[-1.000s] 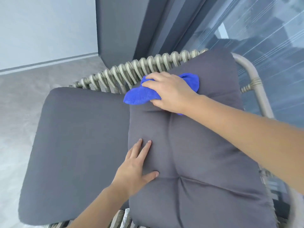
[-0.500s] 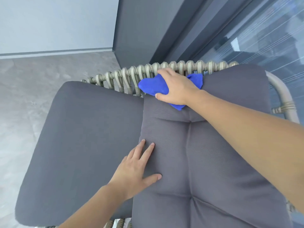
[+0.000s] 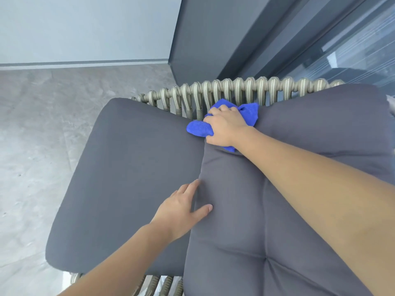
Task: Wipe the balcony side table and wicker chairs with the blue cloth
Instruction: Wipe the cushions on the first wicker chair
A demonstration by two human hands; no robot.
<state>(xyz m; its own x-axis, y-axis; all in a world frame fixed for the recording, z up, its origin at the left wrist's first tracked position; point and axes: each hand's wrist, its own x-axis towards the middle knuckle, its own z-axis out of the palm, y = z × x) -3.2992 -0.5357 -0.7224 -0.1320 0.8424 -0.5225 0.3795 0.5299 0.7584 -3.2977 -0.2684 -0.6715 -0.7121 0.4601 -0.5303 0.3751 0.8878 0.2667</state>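
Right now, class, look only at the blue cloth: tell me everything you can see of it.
The blue cloth is a bright blue, fuzzy fabric that looks like microfibre. It is bunched up, not spread flat, with a rolled lump sticking out to the left and folds showing above and below the right hand, which grips it from above. It sits where the grey back cushion meets the wicker chair's woven rim, beside the seat cushion. Much of it is hidden under the hand.

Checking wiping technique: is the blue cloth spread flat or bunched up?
Bunched: the cloth bulges in lumps around the right hand gripping it.
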